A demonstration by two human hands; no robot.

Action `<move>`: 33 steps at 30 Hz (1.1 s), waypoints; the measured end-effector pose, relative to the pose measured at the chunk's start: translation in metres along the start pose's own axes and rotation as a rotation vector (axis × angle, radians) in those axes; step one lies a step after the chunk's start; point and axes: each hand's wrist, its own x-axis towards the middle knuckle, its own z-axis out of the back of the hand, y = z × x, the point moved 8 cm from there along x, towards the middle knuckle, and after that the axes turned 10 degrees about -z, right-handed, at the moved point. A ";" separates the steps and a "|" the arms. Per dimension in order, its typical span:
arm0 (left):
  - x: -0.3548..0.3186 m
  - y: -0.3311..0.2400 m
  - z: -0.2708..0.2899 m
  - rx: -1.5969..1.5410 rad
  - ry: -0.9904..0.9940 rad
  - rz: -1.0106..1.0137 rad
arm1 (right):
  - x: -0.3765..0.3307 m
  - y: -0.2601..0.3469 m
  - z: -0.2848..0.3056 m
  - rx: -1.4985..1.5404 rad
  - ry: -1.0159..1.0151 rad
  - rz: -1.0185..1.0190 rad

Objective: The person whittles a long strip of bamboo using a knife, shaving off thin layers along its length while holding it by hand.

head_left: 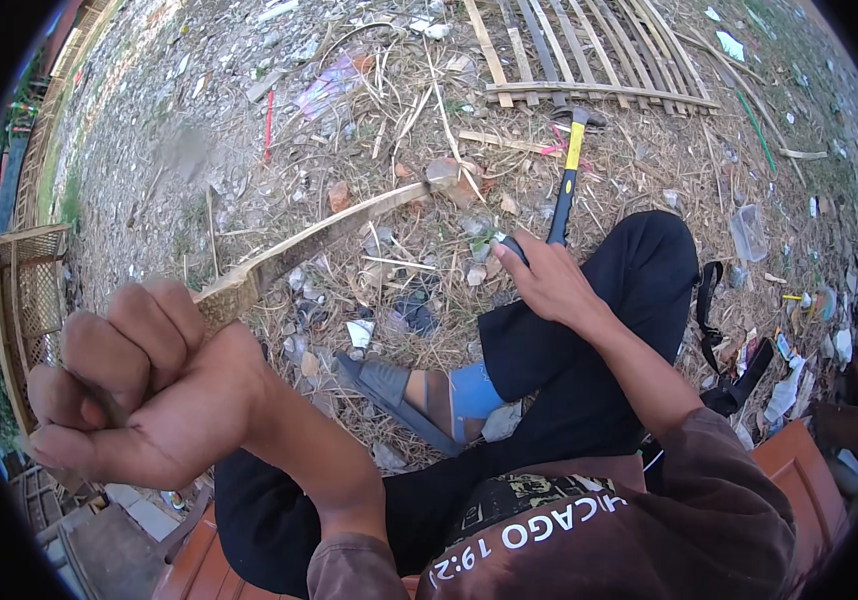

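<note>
My left hand (149, 390) is raised close to the view in a fist around one end of a long wooden slat (334, 223). The slat slants away to the right, its far end beside a stone (442, 170). Before my right knee, my right hand (554, 280) is closed, with a small dark piece (517, 246) showing between thumb and fingers; the rest of it is hidden. A hammer (571, 165) with a yellow and black handle reaches down to the knuckles of that hand. Whether the hand touches the handle I cannot tell.
A slatted wooden panel (589, 50) lies at the far right. Litter, stones and split wood strips (409, 120) cover the ground. A black strap (739, 385) and a clear plastic tub (749, 235) are at the right. My sandalled foot (399, 395) is in front of me.
</note>
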 end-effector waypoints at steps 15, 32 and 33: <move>0.010 0.001 0.003 0.102 -0.003 -0.099 | 0.036 0.001 -0.013 0.176 -0.048 0.062; 0.018 0.003 -0.009 0.201 -0.042 -0.127 | 0.001 0.052 -0.003 0.199 0.066 0.119; 0.019 0.004 -0.008 0.205 -0.041 -0.129 | -0.007 0.061 -0.006 0.270 0.098 0.185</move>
